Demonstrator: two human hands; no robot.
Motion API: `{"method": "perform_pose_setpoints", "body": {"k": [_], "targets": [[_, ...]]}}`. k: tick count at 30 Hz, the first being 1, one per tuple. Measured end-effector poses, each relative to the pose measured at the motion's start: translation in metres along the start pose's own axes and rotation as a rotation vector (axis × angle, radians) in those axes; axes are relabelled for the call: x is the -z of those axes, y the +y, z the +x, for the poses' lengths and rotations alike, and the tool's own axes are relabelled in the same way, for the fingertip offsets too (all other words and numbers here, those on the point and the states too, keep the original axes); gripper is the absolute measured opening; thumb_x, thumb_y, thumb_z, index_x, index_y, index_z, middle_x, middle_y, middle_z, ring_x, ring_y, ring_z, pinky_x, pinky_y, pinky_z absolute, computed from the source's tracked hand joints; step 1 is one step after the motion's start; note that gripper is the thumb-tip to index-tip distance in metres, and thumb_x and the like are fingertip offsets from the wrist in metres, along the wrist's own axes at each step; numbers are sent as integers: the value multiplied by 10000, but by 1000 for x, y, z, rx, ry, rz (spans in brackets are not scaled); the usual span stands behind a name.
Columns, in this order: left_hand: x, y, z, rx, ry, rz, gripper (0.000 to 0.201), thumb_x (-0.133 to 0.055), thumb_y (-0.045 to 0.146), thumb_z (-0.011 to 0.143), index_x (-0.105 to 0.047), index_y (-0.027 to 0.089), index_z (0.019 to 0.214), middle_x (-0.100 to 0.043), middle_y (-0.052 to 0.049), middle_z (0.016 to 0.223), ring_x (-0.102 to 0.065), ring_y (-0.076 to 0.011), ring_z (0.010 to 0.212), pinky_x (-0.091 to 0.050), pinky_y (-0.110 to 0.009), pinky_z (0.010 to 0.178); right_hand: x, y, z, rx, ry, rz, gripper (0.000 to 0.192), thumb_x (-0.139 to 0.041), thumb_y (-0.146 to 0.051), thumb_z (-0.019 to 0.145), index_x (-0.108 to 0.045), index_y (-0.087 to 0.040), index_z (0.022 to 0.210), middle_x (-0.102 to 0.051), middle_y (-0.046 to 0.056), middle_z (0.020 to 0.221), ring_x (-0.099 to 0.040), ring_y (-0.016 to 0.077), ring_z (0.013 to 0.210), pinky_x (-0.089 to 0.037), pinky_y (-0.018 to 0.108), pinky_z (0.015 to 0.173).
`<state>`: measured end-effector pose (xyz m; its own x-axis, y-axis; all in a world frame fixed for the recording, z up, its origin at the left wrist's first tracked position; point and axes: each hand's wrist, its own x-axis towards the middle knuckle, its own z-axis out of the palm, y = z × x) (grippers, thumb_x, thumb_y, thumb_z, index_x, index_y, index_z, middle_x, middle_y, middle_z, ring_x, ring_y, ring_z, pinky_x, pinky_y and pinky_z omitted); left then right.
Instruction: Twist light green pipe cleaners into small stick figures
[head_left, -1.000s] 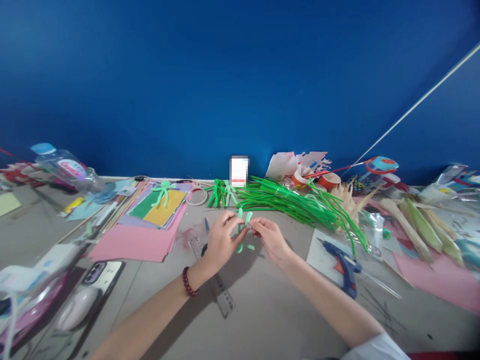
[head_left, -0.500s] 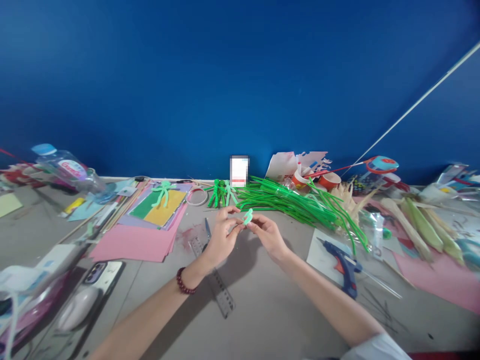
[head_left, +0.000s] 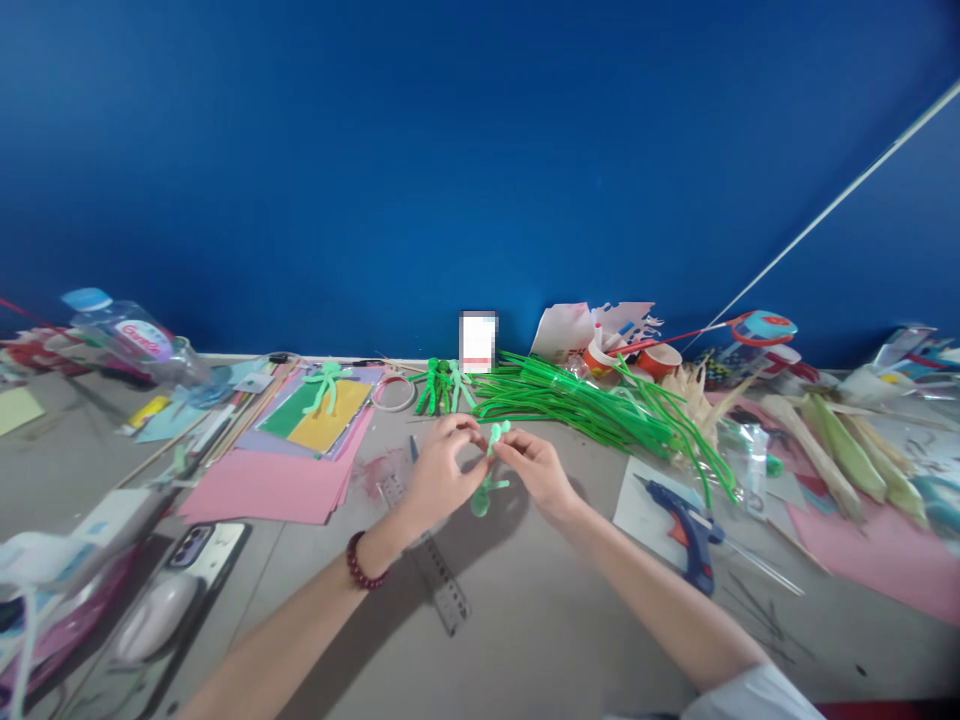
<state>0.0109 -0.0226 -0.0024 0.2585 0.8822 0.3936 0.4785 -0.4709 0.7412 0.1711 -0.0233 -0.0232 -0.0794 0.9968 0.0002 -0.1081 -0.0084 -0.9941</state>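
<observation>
While pinched between both hands just above the desk (head_left: pixel 525 640), looks like a little mint-green pipe cleaner figure (head_left: pixel 489 470): fuzzy, pale green, top end curled over near the fingertips, lower part dangling down with a stubby bit sticking out to the side and a rounded blob at the bottom. Left hand (head_left: pixel 439 472) with its grip closed on the figure from the left, fingers bunched up tight around the upper part, red bead bracelet (head_left: pixel 358 563) on that wrist. Right hand (head_left: pixel 536 473) with its grip also closed on it, thumb and forefinger nipping the top from the right side. Sitting right under the left wrist, a clear ruler (head_left: pixel 439 580) flat on the desk. Further back, a big heap of darker green pipe cleaners (head_left: pixel 600 410), plus a few finished green figures (head_left: pixel 444 385) standing near the wall. Off to the right, a blue glue gun (head_left: pixel 686 525) on white paper; off to the left, a stack of pink paper (head_left: pixel 277 485).
</observation>
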Motion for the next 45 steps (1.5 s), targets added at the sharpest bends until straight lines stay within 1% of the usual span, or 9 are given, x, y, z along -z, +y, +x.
{"method": "perform_pose_setpoints", "body": {"k": [4, 8, 14, 19, 25, 29, 33, 37, 45], "targets": [[-8, -2, -7, -191, 114, 380, 123, -629, 306, 797, -635, 194, 747, -609, -80, 1046, -519, -248, 1043, -427, -399, 869, -7, 0, -5, -46, 109, 53, 253, -699, -414, 674, -623, -173, 661, -566, -10, 638, -474, 112, 603, -367, 244, 602], [-13, -3, -10, -273, 142, 456, 106, -570, 215, 839, -637, 192, 760, -635, -68, 947, -540, -226, 975, -432, -364, 790, -10, 0, -10, -53, 121, 70, 244, -697, -405, 671, -632, -170, 651, -583, -5, 637, -472, 113, 604, -369, 249, 613], [-8, -2, -3, -181, 36, 184, 137, -521, 155, 862, -602, 179, 754, -603, -47, 871, -524, -182, 881, -445, -315, 783, -5, -1, -6, 81, 101, -104, 191, -678, -385, 698, -694, -195, 682, -555, 8, 691, -495, 149, 698, -380, 276, 660], [-5, -4, -1, -119, -44, 35, 128, -510, 156, 868, -590, 179, 771, -584, -45, 893, -519, -176, 910, -442, -301, 807, 4, 4, 3, 95, 65, -145, 208, -708, -422, 667, -708, -214, 689, -531, 22, 789, -512, 164, 772, -399, 274, 657], [-3, -6, 1, -181, -125, 5, 177, -486, 91, 848, -578, 178, 724, -574, -49, 866, -499, -179, 903, -433, -310, 800, 20, -8, 13, 174, -95, -347, 177, -719, -394, 673, -718, -218, 658, -578, 46, 925, -538, 175, 832, -423, 291, 698], [-1, -2, 1, -189, -203, -77, 168, -486, 122, 858, -597, 178, 745, -584, -61, 855, -501, -187, 911, -435, -319, 800, 34, -24, 15, 212, -271, -460, 106, -699, -312, 715, -735, -221, 672, -602, 22, 754, -534, 155, 747, -416, 289, 700], [-1, 3, 0, -91, -309, -223, 207, -520, 233, 866, -610, 181, 687, -586, -59, 832, -527, -187, 905, -428, -326, 834, 42, -30, 16, 42, -466, -265, 131, -744, -319, 660, -737, -190, 686, -621, 8, 676, -545, 138, 648, -417, 268, 614], [-5, 1, -1, 59, -324, -404, 279, -560, 366, 839, -632, 169, 655, -591, -68, 851, -551, -189, 882, -441, -323, 809, 38, -28, 16, -152, -492, -38, 231, -790, -311, 581, -740, -171, 757, -665, 16, 673, -575, 145, 631, -449, 278, 624], [-5, 8, 0, 253, -302, -713, 439, -643, 587, 694, -601, 165, 583, -543, -44, 753, -513, -150, 708, -445, -296, 673, 23, -31, 6, -91, -417, 62, 152, -798, -296, 601, -728, -174, 659, -605, -13, 668, -545, 111, 629, -438, 250, 642]]}}
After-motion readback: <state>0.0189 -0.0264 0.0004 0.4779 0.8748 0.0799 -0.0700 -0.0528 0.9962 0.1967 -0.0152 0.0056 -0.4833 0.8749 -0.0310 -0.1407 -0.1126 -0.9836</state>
